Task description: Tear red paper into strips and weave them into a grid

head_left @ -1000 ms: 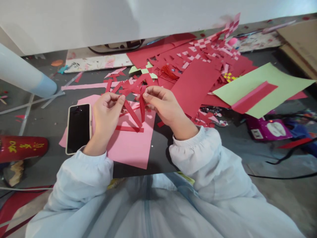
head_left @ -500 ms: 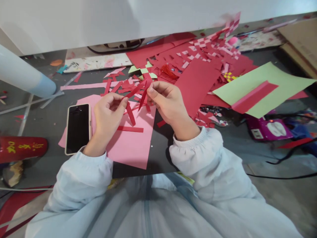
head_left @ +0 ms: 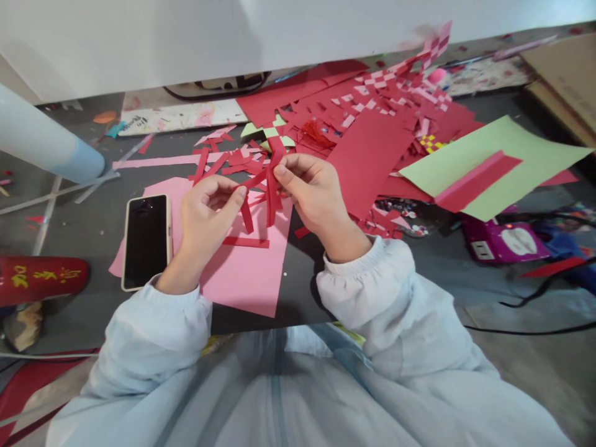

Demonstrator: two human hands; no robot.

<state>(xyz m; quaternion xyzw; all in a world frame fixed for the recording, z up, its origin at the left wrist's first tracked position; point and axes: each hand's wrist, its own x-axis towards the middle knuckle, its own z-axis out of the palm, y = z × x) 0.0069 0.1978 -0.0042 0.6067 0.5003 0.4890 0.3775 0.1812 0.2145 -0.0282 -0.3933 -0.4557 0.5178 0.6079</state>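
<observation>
My left hand [head_left: 209, 214] pinches a narrow red paper strip [head_left: 255, 180] between thumb and forefinger, its end hanging below the fingertips. To the right, my right hand [head_left: 314, 194] is closed on folded red paper strips [head_left: 272, 197] that meet the left hand's strip. How the strips are joined cannot be made out. Both hands are above a pink paper sheet [head_left: 246, 279]. Another red strip [head_left: 246, 242] lies flat on that sheet, beneath the left fingers. Red and pink paper scraps [head_left: 237, 160] are scattered just beyond the hands.
A phone [head_left: 146, 242] lies left of the pink sheet. Red paper sheets [head_left: 367, 155] and checkered woven pieces [head_left: 377, 81] are heaped at the back right. Green paper [head_left: 507, 143] with a red strip lies right, near a purple box [head_left: 507, 242]. A red can [head_left: 44, 279] is far left.
The folded red strips at my right hand have turned to hang more upright and show a wider face. Both hands have shifted only slightly.
</observation>
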